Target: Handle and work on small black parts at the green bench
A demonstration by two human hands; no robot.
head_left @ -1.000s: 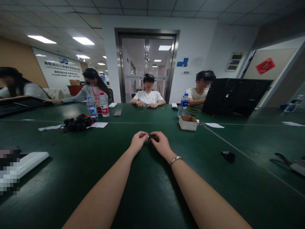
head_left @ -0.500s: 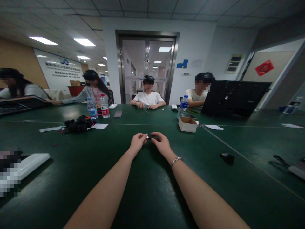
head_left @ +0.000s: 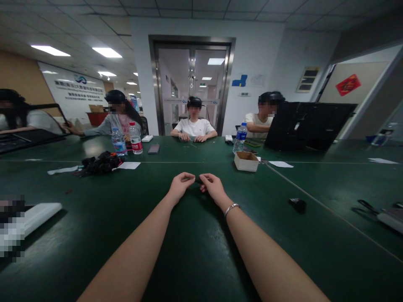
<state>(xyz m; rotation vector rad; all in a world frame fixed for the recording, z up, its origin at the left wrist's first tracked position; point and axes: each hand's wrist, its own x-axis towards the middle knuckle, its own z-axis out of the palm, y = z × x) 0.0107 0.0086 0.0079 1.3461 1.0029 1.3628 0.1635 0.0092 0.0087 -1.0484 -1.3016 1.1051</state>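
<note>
Both my arms reach out over the dark green table (head_left: pixel 195 251). My left hand (head_left: pixel 179 186) and my right hand (head_left: pixel 212 186) meet in front of me, fingers curled in a pinch on a small black object (head_left: pixel 198 180) held between them just above the tabletop. What the object is I cannot make out. A silver bracelet (head_left: pixel 232 207) sits on my right wrist.
A small cardboard box (head_left: pixel 247 161) and a water bottle (head_left: pixel 239 138) stand beyond my hands to the right. A pile of black parts (head_left: pixel 100 163) and two bottles (head_left: pixel 127 140) lie to the left. A black item (head_left: pixel 297 205) rests at right. Several other people sit around the table.
My hands stay together on the small black object; the fingers have shifted slightly around it. The view has tilted a little.
</note>
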